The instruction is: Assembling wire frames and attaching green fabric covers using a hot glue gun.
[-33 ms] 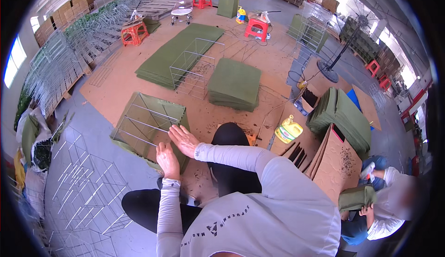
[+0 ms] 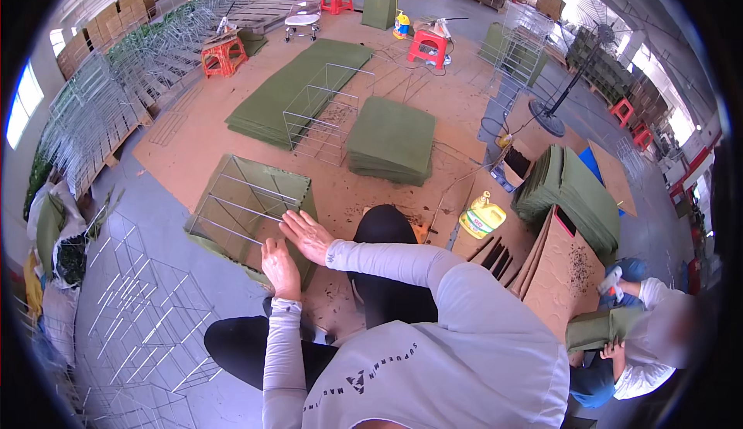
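Green felt lies wrapped under a wire frame (image 2: 246, 206), and we take this frame as our landmark. It rests on the brown board floor directly ahead of our hands, its long axis running from near-right to far-left, away from us. Our right hand (image 2: 308, 235) lies flat on the frame's near edge, fingers spread and extended, gripping nothing. Our left hand (image 2: 280, 268) sits just behind it, nearer the body, fingers loosely curled on the felt at the frame's near corner; we cannot tell whether it pinches the fabric. The right hand is thus the one further onto the frame.

Right of the frame, well apart, stands a yellow plastic jug (image 2: 481, 218) with a pale label. Beyond the jug, further right, stands a brown cardboard carton (image 2: 557, 270), next to a leaning stack of green felt sheets (image 2: 569, 189). Beyond the frame, another stack of green felt squares (image 2: 391, 140) lies flat beside a bare upright wire frame (image 2: 321, 116). Far beyond stand red plastic stools (image 2: 429, 44).
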